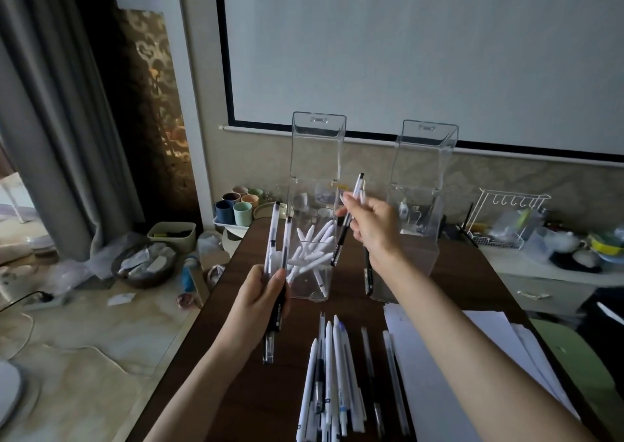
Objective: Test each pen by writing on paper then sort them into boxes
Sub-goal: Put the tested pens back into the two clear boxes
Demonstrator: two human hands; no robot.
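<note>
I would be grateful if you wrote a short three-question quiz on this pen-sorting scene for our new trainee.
1. True or false: the left hand holds nothing.
2. The white pens lie in: A) the left clear box, B) a cup, C) the wire rack.
3. Fill in: the right hand holds up a ___.

Key: 1 false, it grips two pens; 2 A; 3 pen.
</note>
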